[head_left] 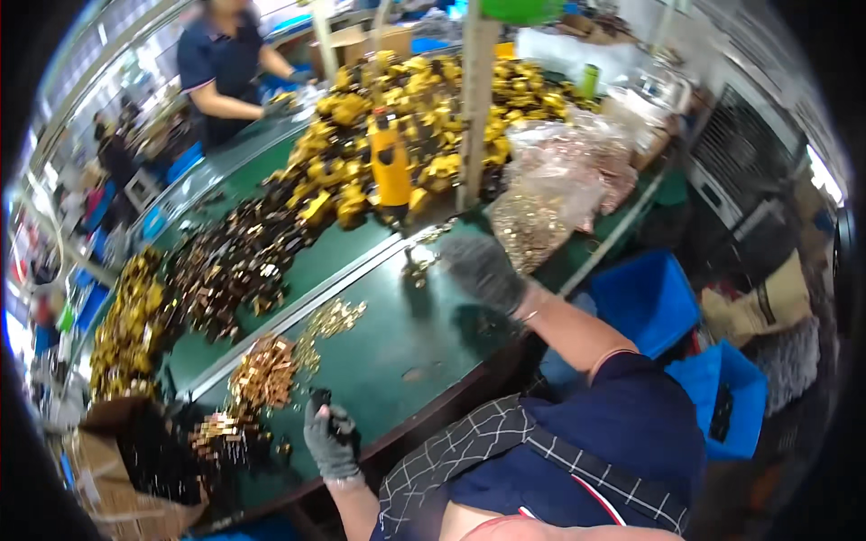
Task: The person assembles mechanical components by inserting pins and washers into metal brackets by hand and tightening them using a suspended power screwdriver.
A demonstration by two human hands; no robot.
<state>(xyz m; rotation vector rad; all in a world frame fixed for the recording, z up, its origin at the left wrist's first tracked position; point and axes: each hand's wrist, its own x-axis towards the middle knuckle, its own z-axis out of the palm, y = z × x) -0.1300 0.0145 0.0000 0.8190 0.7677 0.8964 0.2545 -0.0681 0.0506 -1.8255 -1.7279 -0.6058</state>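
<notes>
My left hand point(332, 444), in a grey knit glove, is closed around a small black part point(321, 397) near the front edge of the green worktable. My right hand point(483, 273), gloved too, hovers over the table's right part, its fingers blurred. Beside its fingertips is a small dark fixture point(417, 269) with gold-coloured metal pieces around it. Just behind that hangs a yellow electric screwdriver point(391, 167), pointing down. Loose gold-coloured metal pieces point(336, 317) and a heap of copper-coloured blocks point(264, 371) lie beyond my left hand.
Yellow and black parts point(433, 108) are heaped along the back, with dark metal parts point(236, 261) at left. A clear bag of small metal pieces point(541, 212) sits right of a post point(475, 108). Blue bins point(649, 298) stand at right, a cardboard box point(113, 469) at lower left. A co-worker point(221, 77) works opposite.
</notes>
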